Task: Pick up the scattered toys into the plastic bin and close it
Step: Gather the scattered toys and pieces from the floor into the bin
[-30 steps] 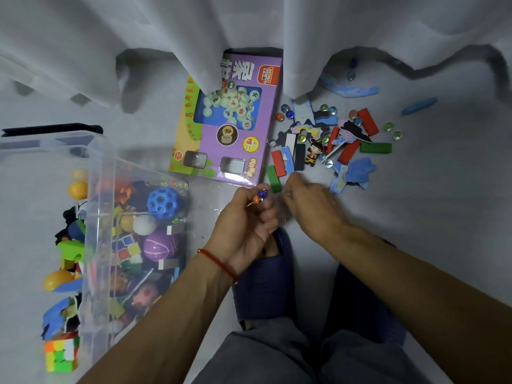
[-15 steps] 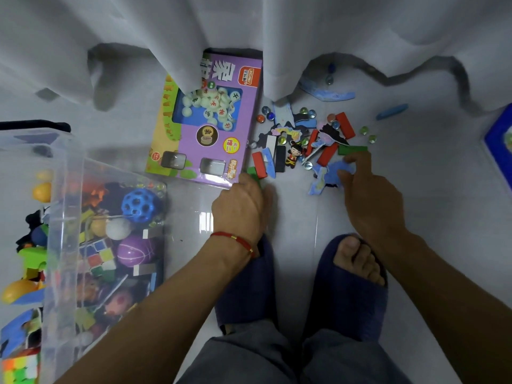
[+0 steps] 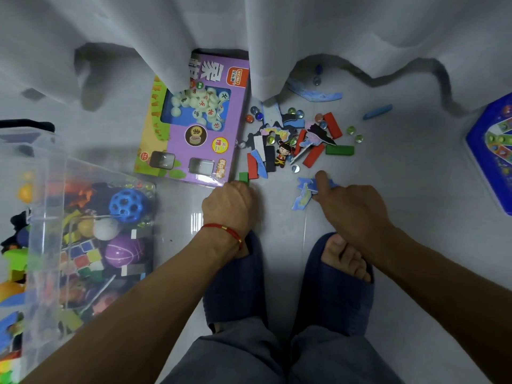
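Right hand (image 3: 357, 209) drew back onto blue puzzle pieces (image 3: 307, 189), finger pressing; left hand (image 3: 230, 206) clenched round green block (image 3: 244, 177).

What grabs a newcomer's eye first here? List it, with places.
The purple game box lies at centre, half under the white curtain, with a bright scatter of small toys to its right. Both hands reach into that scatter: the left hand at a green block, the right hand on blue foam pieces. The plastic bin stands open on the left.
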Motion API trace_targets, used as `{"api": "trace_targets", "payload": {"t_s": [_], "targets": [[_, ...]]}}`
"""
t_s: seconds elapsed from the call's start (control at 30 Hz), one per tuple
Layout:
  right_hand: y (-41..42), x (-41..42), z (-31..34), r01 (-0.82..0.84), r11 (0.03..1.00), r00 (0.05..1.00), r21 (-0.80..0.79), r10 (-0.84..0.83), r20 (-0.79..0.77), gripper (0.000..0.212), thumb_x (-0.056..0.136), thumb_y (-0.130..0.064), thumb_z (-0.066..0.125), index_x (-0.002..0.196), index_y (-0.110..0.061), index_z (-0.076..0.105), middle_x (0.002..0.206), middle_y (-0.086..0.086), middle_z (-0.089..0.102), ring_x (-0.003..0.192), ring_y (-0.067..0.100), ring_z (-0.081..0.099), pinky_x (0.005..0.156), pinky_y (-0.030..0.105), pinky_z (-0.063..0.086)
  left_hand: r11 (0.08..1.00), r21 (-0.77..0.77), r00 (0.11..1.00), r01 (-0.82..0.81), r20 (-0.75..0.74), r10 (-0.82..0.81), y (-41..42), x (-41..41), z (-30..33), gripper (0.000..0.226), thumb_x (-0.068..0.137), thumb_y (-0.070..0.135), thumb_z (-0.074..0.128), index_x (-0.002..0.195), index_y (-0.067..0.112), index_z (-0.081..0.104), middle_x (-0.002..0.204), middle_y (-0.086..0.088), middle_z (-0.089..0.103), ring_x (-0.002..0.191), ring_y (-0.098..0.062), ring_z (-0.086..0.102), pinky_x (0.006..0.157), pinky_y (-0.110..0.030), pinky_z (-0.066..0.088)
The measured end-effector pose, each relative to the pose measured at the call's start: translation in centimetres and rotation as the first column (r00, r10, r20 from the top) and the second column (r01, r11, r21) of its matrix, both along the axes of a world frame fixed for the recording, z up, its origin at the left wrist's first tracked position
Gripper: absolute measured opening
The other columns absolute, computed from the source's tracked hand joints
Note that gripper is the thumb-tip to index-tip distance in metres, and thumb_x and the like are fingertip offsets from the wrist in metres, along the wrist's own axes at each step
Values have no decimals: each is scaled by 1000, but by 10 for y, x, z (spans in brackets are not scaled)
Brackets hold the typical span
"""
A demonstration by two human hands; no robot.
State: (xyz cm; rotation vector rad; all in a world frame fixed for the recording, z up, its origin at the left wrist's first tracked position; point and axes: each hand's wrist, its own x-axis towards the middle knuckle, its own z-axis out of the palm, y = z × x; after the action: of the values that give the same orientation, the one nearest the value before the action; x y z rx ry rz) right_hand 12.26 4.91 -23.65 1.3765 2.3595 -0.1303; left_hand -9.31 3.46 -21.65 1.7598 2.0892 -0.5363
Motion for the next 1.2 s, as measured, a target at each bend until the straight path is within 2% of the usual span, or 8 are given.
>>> {"api": "trace_targets", "payload": {"t_s": [0.2, 0.27, 0.37, 0.6, 0.73, 0.83, 1.0, 1.2], "targets": [[4, 1, 3, -254, 962, 950, 96, 230, 211, 41, 101, -14, 26, 136, 5, 35, 78, 6, 67, 60, 16, 63, 54, 28, 43, 984, 141, 965, -106, 251, 68, -17, 18, 14, 44, 98, 51, 38, 81, 13, 53, 63, -1, 43, 58, -22, 48, 51, -28, 38], [9, 1, 12, -273, 926, 947, 259, 211, 243, 23, 85, -20, 59, 102, -5, 64, 54, 1, 59, 42, 13, 55, 45, 21, 41, 988, 129, 951, -88, 306, 45, -19, 27, 14, 44, 96, 53, 40, 78, 15, 51, 64, -2, 46, 60, -23, 50, 52, -28, 38], [29, 7, 16, -415, 823, 909, 388, 393, 139, 26, 47, -14, 79, 48, -19, 54, 38, -3, 43, 27, 14, 42, 38, 15, 29, 991, 108, 926, -76, 375, 30, -17, 34, 9, 41, 95, 51, 41, 78, 15, 50, 72, -7, 52, 68, -28, 54, 58, -31, 42], [39, 30, 16, 65, 972, 957, -225, -124, -261, 29, 90, -33, 52, 71, -14, 43, 58, -1, 41, 50, 19, 40, 51, 28, 29, 967, -34, 782, -252, 582, 224, -2, 45, 18, 44, 92, 48, 50, 69, 11, 55, 64, -5, 54, 59, -20, 49, 51, -28, 33], [25, 43, 56, 416, 540, 470, -732, -817, -335, 33, 93, -29, 53, 69, -9, 65, 61, 10, 67, 49, 17, 57, 47, 25, 41, 809, -397, 418, -433, 707, 571, -16, 31, 59, 35, 89, 36, 54, 68, 13, 68, 60, -1, 57, 52, -17, 48, 48, -23, 37], [17, 47, 98, 263, 251, 184, -932, -961, -207, 37, 94, -24, 46, 83, -2, 74, 78, 24, 71, 55, 25, 59, 55, 31, 37, 682, -571, 83, -456, 736, 672, -37, 12, 107, 27, 83, 27, 52, 69, 9, 67, 57, -8, 50, 45, -19, 41, 42, -21, 29], [36, -25, 204, -92, 265, 268, -960, -922, -281, 40, 97, -20, 42, 82, -5, 76, 84, 30, 67, 45, 18, 54, 34, 23, 34, 580, -585, -242, -567, 792, 561, -84, -52, 195, 26, 78, 29, 52, 70, 8, 65, 64, -9, 55, 50, -21, 47, 43, -24, 36], [15, -185, 315, -127, 394, 736, -910, -578, -352, 29, 90, -18, 51, 96, 5, 69, 84, 24, 71, 55, 24, 62, 42, 26, 48, 384, -296, -81, -875, 871, 485, -185, -156, 260, 22, 85, 9, 57, 77, -5, 71, 65, -13, 62, 55, -25, 58, 56, -31, 55]]}}
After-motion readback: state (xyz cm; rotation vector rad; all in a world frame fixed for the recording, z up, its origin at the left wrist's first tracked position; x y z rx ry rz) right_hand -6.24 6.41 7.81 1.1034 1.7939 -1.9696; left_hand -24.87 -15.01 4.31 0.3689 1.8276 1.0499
